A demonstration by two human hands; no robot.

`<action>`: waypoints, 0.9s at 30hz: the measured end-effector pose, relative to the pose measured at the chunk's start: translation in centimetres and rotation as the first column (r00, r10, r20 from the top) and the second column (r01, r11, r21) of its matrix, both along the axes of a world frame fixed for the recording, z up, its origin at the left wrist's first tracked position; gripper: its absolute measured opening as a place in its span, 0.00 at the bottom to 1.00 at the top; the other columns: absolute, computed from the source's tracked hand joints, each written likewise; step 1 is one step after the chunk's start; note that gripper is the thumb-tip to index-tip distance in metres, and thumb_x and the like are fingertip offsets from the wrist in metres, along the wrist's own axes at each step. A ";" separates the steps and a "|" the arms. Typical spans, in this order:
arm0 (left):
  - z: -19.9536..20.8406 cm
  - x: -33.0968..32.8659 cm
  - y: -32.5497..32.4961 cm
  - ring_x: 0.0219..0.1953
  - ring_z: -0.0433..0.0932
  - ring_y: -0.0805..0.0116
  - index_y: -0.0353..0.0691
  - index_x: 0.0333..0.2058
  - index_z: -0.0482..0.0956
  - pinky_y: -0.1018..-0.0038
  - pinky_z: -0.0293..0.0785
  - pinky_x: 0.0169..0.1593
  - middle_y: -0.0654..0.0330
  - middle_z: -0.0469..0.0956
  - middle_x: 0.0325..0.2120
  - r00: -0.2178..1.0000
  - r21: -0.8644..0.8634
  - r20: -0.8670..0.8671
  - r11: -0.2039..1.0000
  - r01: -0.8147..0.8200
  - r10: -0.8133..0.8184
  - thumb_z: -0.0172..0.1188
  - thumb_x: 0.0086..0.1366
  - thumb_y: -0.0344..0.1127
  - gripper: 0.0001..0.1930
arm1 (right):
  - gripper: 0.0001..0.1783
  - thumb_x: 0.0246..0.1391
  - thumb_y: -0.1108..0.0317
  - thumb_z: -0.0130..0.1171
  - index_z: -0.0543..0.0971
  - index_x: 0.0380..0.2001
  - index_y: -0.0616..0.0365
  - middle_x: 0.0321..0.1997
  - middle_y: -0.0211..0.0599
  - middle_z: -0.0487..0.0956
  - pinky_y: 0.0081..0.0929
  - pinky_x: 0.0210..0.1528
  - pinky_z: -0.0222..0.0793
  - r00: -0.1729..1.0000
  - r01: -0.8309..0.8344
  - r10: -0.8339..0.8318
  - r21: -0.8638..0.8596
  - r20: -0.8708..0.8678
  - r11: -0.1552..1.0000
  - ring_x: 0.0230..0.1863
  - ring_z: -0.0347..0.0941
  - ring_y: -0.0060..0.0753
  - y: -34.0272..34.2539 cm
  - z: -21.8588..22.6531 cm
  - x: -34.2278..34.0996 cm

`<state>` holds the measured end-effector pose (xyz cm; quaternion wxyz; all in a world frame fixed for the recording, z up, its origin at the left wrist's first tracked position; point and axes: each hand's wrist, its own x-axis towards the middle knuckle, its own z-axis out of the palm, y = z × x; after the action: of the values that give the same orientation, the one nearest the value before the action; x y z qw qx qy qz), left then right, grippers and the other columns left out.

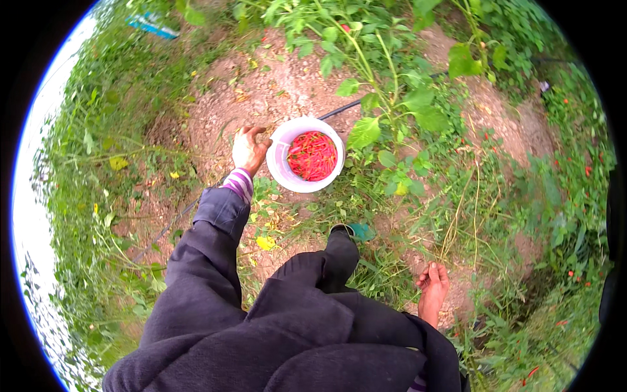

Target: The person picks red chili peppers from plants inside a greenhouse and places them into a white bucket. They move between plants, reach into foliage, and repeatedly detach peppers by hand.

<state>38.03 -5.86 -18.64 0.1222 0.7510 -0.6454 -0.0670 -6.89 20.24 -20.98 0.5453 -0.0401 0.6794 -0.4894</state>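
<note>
A white bucket [279, 171] filled with red chili peppers [312, 157] is in front of me, a little left of the middle. At its left rim is my left hand [248, 150], the arm stretched forward and the fingers curled closed against the edge. The exact grip there is partly hidden. Low on the right, my right hand [432, 285] hangs beside my leg over grass and bare soil. Its fingers are loosely curled in, and nothing shows in them.
Leafy green plants [392, 98] stand beyond and to the right of the bucket. A black hose [341, 110] runs along the soil behind it. My foot in a teal shoe [361, 231] is below. Red peppers [530, 374] dot the greenery at right. A blue object [153, 26] lies far left.
</note>
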 end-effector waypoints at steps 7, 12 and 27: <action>1.4 -6.6 -2.5 0.27 0.79 0.61 0.35 0.32 0.81 0.70 0.72 0.36 0.52 0.80 0.24 0.906 0.114 -0.420 0.993 0.003 0.045 0.57 0.51 0.38 0.13 | 0.06 0.58 0.65 0.53 0.74 0.33 0.55 0.22 0.26 0.72 0.16 0.20 0.65 0.991 0.128 -0.130 -0.044 -0.045 0.991 0.20 0.66 0.17 1.7 2.3 -0.1; -0.3 -14.8 -2.9 0.28 0.77 0.65 0.31 0.32 0.79 0.70 0.70 0.35 0.52 0.79 0.23 0.814 0.169 -0.508 0.894 0.415 -0.282 0.57 0.57 0.38 0.13 | 0.07 0.56 0.68 0.53 0.75 0.35 0.60 0.21 0.27 0.71 0.18 0.19 0.64 0.942 0.324 -0.315 0.073 -0.114 0.943 0.20 0.66 0.19 3.0 5.2 0.1; 21.5 -41.0 10.3 0.20 0.62 0.79 0.32 0.35 0.77 0.81 0.55 0.22 0.66 0.70 0.21 -0.372 -0.371 -0.928 0.152 0.916 -0.026 0.55 0.55 0.30 0.09 | 0.17 0.58 0.57 0.52 0.77 0.28 0.62 0.17 0.28 0.73 0.20 0.20 0.63 0.846 0.520 -0.483 0.149 -0.226 0.841 0.18 0.65 0.18 15.9 8.6 8.6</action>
<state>-2.94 4.46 2.83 0.1509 -0.0251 -0.5878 -0.7944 1.67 36.17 -12.36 0.3353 0.1521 0.7588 -0.5372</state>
